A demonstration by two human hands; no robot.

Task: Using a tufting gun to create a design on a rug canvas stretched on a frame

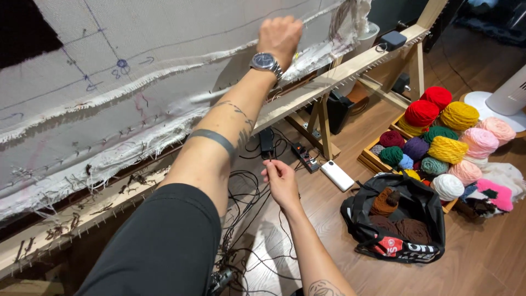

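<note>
The left hand point(280, 36) is raised in a closed fist against the white cloth point(164, 71) stretched on the wooden frame point(350, 68); what it grips cannot be seen. Lower, the right hand point(280, 181) pinches a thin dark thread point(270, 155) between its fingertips, above the tangled cables point(246, 219) on the floor, near the black bag point(400, 225).

Cloth point(164, 66) on frame point(339, 74), yarn balls point(444, 137) right, bag point(400, 219) before them

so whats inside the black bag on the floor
The black bag holds brown yarn balls, one near the opening and darker ones lower down. Anything beneath them is hidden by the yarn and the bag's sides.
</note>
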